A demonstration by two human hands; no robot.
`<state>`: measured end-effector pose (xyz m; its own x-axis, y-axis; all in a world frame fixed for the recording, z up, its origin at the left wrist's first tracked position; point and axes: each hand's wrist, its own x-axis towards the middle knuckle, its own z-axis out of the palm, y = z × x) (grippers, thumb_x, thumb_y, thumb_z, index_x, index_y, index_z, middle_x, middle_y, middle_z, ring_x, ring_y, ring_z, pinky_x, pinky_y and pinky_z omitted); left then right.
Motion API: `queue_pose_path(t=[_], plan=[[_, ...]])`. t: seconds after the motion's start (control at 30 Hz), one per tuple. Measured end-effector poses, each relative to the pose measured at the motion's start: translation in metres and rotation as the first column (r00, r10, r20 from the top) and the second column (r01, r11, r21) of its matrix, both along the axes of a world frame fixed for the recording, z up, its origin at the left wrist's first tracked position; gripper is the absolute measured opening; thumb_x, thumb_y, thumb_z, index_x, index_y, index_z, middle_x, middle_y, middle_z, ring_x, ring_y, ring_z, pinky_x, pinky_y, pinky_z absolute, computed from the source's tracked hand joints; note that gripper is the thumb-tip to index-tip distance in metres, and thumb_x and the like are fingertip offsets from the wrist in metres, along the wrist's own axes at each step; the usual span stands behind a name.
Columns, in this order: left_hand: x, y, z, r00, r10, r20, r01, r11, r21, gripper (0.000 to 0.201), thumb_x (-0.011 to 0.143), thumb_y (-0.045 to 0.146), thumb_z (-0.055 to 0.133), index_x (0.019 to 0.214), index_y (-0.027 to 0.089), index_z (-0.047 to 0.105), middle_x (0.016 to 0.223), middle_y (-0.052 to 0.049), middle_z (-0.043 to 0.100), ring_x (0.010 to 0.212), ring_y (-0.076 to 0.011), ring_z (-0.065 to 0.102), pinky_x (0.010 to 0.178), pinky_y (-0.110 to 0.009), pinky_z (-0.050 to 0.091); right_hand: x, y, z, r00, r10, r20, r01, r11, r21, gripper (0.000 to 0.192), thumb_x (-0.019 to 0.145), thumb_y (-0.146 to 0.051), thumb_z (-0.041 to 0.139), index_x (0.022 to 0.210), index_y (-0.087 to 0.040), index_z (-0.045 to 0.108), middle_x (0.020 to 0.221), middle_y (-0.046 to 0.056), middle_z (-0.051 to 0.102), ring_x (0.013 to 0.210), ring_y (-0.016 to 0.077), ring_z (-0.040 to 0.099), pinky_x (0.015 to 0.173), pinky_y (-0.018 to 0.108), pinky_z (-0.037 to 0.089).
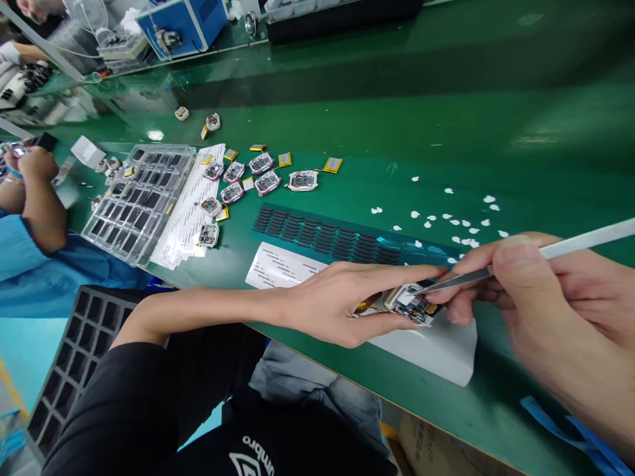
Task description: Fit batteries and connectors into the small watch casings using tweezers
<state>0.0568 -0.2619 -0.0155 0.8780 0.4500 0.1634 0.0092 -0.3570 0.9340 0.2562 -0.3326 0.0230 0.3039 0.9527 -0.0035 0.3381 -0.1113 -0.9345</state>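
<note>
Holding watch module [413,305] — left hand [342,301] | right hand [536,284] — tweezers [461,281] touching it

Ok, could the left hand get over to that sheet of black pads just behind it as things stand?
Probably yes. The sheet of black pads lies flat on the green table just beyond the left hand, with nothing between them. But that hand is pinching the small device, so it would have to let go first.
</note>
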Motion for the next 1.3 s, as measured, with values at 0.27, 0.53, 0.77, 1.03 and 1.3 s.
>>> queue_pose_path(t=[0.27,0.53,0.77,1.03,1.3], plan=[[-0.0006,-0.0011,0.0034,0.999,0.009,-0.042,-0.009,1.000,-0.016,0.065,0.102,0.045,0.059,0.157,0.011,0.050,0.127,-0.017,0.076,0.116,-0.0271,0.072,0.087,-0.036,0.061,-0.0007,-0.0002,-0.0005,1.000,-0.007,-0.013,0.007,1.000,-0.006,0.048,0.093,-0.072,0.061,0.076,-0.028,0.069,0.068,0.004,0.066,0.057,0.0187,0.064,0.056,0.038,0.057],[-0.0003,-0.0019,0.0037,0.999,0.015,-0.037,-0.016,1.000,-0.010,0.065,0.102,0.046,0.057,0.155,0.009,0.050,0.131,-0.018,0.075,0.117,-0.0256,0.071,0.091,-0.035,0.061,0.0010,0.0009,-0.0012,0.998,0.000,-0.060,0.000,1.000,0.002,0.046,0.094,-0.069,0.063,0.074,-0.028,0.070,0.068,0.003,0.065,0.056,0.0162,0.062,0.053,0.035,0.054],[-0.0002,-0.0018,0.0035,1.000,0.020,-0.018,-0.020,1.000,0.011,0.063,0.102,0.043,0.058,0.154,0.008,0.051,0.124,-0.019,0.076,0.111,-0.0271,0.073,0.086,-0.036,0.061,0.0020,-0.0022,-0.0022,1.000,-0.017,0.019,0.018,1.000,-0.021,0.049,0.096,-0.072,0.058,0.076,-0.029,0.070,0.068,0.003,0.068,0.061,0.0186,0.066,0.062,0.038,0.057],[-0.0006,-0.0038,0.0000,1.000,0.012,0.017,-0.013,0.999,0.041,0.064,0.104,0.042,0.054,0.155,0.004,0.049,0.137,-0.021,0.072,0.121,-0.0260,0.071,0.100,-0.037,0.059,-0.0010,-0.0027,-0.0012,0.996,-0.016,0.093,0.009,0.998,0.067,0.042,0.101,-0.061,0.057,0.075,-0.030,0.071,0.068,0.000,0.067,0.059,0.0167,0.065,0.060,0.037,0.056],[-0.0006,-0.0033,0.0001,1.000,0.003,0.024,-0.005,0.995,0.098,0.060,0.104,0.037,0.046,0.154,0.002,0.048,0.115,-0.016,0.078,0.084,-0.0169,0.070,0.079,-0.030,0.059,-0.0019,-0.0048,-0.0013,0.984,0.008,0.179,-0.023,0.996,0.082,0.043,0.104,-0.055,0.054,0.071,-0.034,0.071,0.070,0.000,0.070,0.066,0.0158,0.070,0.064,0.033,0.061]])
